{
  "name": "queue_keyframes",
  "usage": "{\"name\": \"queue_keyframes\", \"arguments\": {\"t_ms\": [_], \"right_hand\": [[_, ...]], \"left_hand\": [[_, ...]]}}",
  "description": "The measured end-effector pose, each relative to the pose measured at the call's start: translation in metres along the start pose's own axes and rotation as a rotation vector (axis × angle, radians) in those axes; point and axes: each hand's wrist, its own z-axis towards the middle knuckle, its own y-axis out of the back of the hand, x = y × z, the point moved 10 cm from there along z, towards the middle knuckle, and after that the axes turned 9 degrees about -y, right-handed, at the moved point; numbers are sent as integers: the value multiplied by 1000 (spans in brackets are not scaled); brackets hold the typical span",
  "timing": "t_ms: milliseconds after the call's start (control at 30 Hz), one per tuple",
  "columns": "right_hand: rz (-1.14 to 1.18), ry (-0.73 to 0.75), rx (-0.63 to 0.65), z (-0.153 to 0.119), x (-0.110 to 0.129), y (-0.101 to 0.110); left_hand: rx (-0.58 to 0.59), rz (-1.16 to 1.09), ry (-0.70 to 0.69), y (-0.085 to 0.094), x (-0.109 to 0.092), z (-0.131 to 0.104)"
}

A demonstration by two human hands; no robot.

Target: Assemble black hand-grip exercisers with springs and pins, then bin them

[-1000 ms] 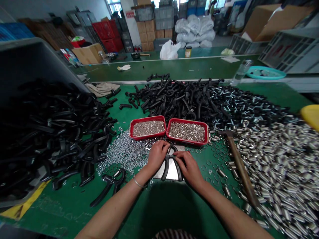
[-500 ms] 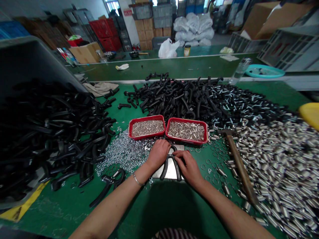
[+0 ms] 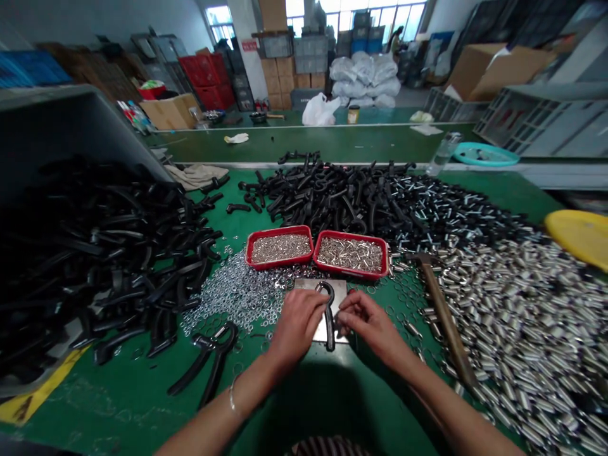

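Observation:
A black curved handle [image 3: 330, 326] with a hooked top lies over the metal plate [image 3: 338, 290]. My left hand [image 3: 297, 320] pinches this handle near its hooked end. To the right of it, my right hand [image 3: 368, 320] has its fingers curled together beside the plate; whatever they hold, if anything, is too small to name. Just beyond the plate stand two red trays, the left tray [image 3: 280, 264] with tiny metal parts and the right tray [image 3: 351, 272] with small pins. An assembled pair of black handles [image 3: 211, 354] rests to the left of my left forearm.
Loose washers [image 3: 232, 291] spread left of the plate. A hammer [image 3: 446, 316] lies to the right, beside a large heap of springs [image 3: 527, 316]. Black handles [image 3: 327, 190] pile up behind the trays, and more fill a tilted grey bin [image 3: 95, 104] at left.
The two handles on the plate are now one visible handle there. My right hand has moved off it to the right, and my left hand has come nearer. The head view has tilted up slightly.

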Motion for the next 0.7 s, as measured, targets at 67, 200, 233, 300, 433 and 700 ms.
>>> {"name": "queue_keyframes", "arguments": {"t_ms": [67, 200, 233, 300, 433, 700], "right_hand": [[168, -118, 162, -10, -14, -20], [429, -272, 268, -21, -41, -40], [474, -287, 266, -21, -46, -42], [538, -290, 251, -20, -53, -42], [579, -253, 194, -13, -59, -41], [-362, 14, -227, -23, 2, 48]], "left_hand": [[10, -244, 56, 0, -17, -15], [-19, -584, 287, -5, -12, -38], [-25, -630, 344, -8, -7, -42], [-44, -710, 421, -14, 3, -48], [-102, -839, 504, -32, 19, -52], [-203, -130, 189, 51, 26, -40]]}}
